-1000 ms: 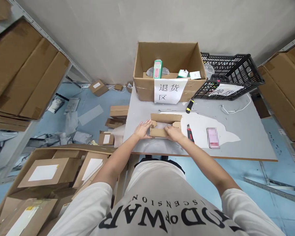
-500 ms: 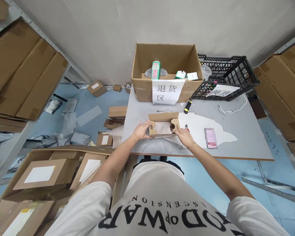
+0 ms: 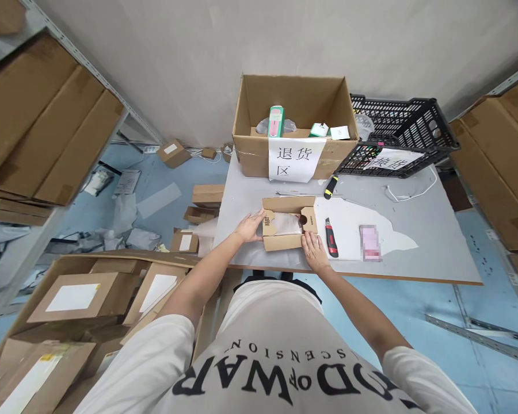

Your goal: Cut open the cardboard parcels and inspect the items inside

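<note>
A small open cardboard box (image 3: 285,242) lies on the table in front of me, its lid flaps turned outward. Clear plastic wrap (image 3: 287,223) shows inside; what it covers I cannot make out. My left hand (image 3: 250,227) grips the box's left end, thumb toward the front corner and fingers toward the back. At the front right corner, my right hand (image 3: 315,252) rests with stretched fingers on the front flap. Just right of that hand lies a red and black utility knife (image 3: 332,238). Farther right is a pink item (image 3: 371,242), blurred out.
At the table's back stand a large carton (image 3: 250,154) with a paper sign and a black plastic crate (image 3: 440,129). A yellow and black cutter (image 3: 330,187) and a white cable (image 3: 403,196) lie before them. A big box of parcels (image 3: 73,265) stands at my left.
My right hand has moved left and toward me, from the box's right end to its front flap, which now shows wider. The utility knife has come into full view.
</note>
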The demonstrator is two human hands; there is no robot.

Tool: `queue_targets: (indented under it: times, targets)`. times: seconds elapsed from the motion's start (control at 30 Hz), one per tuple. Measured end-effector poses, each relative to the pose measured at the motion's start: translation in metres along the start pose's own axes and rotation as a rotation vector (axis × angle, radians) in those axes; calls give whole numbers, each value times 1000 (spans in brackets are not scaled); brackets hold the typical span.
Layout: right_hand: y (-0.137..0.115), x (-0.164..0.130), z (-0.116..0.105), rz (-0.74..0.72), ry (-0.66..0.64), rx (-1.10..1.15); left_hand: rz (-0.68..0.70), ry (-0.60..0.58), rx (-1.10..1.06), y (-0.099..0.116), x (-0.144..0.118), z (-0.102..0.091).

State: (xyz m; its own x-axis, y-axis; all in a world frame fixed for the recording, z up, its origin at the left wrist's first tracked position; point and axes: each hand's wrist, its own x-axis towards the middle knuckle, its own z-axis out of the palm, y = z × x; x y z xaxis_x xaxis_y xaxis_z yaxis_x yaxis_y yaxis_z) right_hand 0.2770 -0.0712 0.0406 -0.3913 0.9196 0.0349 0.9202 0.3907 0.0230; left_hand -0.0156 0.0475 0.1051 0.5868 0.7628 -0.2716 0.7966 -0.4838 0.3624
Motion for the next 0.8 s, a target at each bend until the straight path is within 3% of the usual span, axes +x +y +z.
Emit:
queue_targets:
  times: [0.1, 0.2, 0.3, 0.4, 0.5, 0.6, 0.7, 0.8]
  targets:
    - [7, -3, -19, -39, -25, 44, -30, -32, -32, 4, -4, -5]
    - [17, 4, -48, -12, -63, 157, -102, 52, -145, 15, -4, -5]
    - [27, 30, -78, 196, -108, 251, -300, 180, -263, 33, 4, 2]
    - [31, 66, -99, 422, -269, 255, -496, 225, -320, 53, 18, 12]
    - [26, 96, -105, 562, -408, 206, -614, 200, -334, 68, 34, 19]
    - [15, 108, -102, 621, -441, 176, -707, 150, -304, 78, 41, 21]
    - [12, 105, -99, 600, -424, 194, -688, 151, -297, 82, 38, 17]
    - [26, 93, -100, 531, -422, 271, -627, 175, -360, 75, 28, 13]
